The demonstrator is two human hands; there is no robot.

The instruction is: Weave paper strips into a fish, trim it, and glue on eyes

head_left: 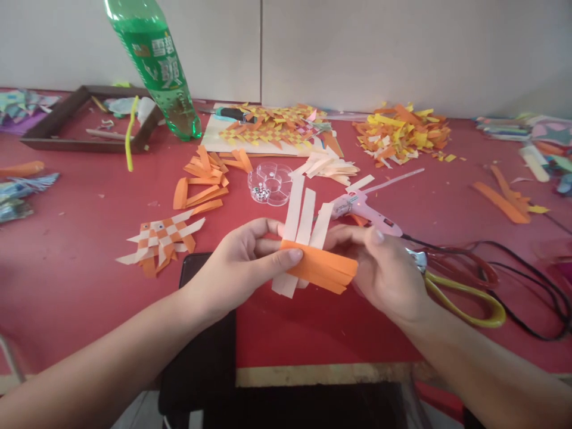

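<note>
Above the table's front edge, my left hand [250, 253] pinches a small set of crossed paper strips, its thumb pressed on the folded orange strips [324, 266]. Several cream strips [306, 217] run through them, sticking up at the top and out below. My right hand [384, 268] is at the right side, fingers curled against the back of the strips and partly hidden by them; its thumb points up, off the paper. A woven orange-and-cream paper fish [163, 238] with stick-on eyes lies on the table to the left.
A pink glue gun [369, 213], yellow-handled scissors [469, 301] and a black cord lie right. Behind are a clear divided tray [270, 183], orange strips [201, 182], cream strips [328, 165] and a yellow-orange paper pile [402, 134]. A green bottle [156, 71] stands by a dark frame [80, 145].
</note>
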